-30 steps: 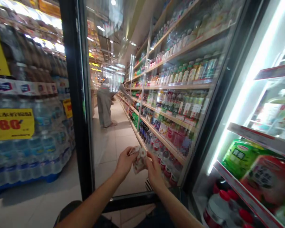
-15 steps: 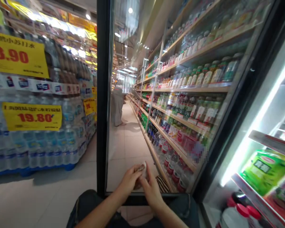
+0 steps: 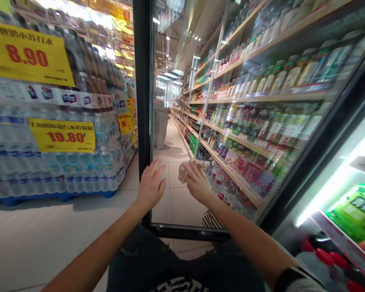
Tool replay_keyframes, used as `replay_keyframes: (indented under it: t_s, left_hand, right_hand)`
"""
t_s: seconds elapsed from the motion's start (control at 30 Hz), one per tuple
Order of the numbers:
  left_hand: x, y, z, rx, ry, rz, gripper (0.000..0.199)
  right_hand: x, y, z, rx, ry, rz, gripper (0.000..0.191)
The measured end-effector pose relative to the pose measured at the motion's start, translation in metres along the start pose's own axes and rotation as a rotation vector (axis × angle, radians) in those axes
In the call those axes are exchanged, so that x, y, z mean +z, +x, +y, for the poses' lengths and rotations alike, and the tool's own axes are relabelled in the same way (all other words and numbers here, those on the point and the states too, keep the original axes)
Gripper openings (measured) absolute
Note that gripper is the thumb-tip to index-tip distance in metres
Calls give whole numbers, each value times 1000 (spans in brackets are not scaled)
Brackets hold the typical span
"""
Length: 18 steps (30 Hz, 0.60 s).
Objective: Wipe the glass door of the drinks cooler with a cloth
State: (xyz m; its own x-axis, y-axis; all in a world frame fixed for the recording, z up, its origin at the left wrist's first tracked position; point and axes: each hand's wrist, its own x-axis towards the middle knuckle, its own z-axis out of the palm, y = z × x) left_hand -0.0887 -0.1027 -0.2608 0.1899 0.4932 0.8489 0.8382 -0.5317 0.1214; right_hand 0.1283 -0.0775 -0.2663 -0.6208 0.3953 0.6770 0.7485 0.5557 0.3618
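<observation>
My right hand [image 3: 198, 182] grips a crumpled off-white cloth [image 3: 181, 174], with the fingers bent over it. The cloth is at the lower part of a glass door [image 3: 176, 202] in a black frame, and looks pressed to the pane. To the left, my left hand [image 3: 151, 185] is raised beside the upright of the door frame [image 3: 143, 101]. Its fingers are stretched out and its thumb stands apart, with nothing held. Whether its fingertips touch the frame or glass, I cannot tell.
Shrink-wrapped water bottles [image 3: 51, 170] are stacked on a blue pallet [image 3: 63, 196] at left, under yellow price signs [image 3: 62, 136]. Drink shelves [image 3: 261, 97] show in the glass. Inside the lit cooler at right are green packages [image 3: 353, 207] and red-capped bottles [image 3: 324, 256].
My hands, which were together around the cloth low before the door, have separated and risen. The left let go and moved left; the right took the cloth up to the glass. The view shifted.
</observation>
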Motion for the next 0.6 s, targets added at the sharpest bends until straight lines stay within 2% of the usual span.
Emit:
replay_keyframes:
  t_s: [0.07, 0.13, 0.2, 0.33, 0.4, 0.6]
  left_hand:
    - [13, -13, -2, 79, 95, -93, 44]
    - [24, -25, -5, 106, 152, -148, 50]
    - [32, -31, -7, 121, 173, -160, 54]
    - [39, -27, -4, 159, 156, -140, 59]
    - [41, -21, 2, 185, 142, -151, 59]
    - [53, -19, 20, 264, 132, -226, 53]
  right_hand:
    - [24, -32, -21, -157, 26, -109, 45]
    - [36, -53, -32, -176, 44, -143, 42]
    - [33, -55, -29, -135, 43, -135, 43]
    - [6, -22, -3, 110, -39, -10, 48]
    - [2, -18, 3, 189, -71, 14, 52]
    - [16, -72, -10, -45, -29, -228, 50]
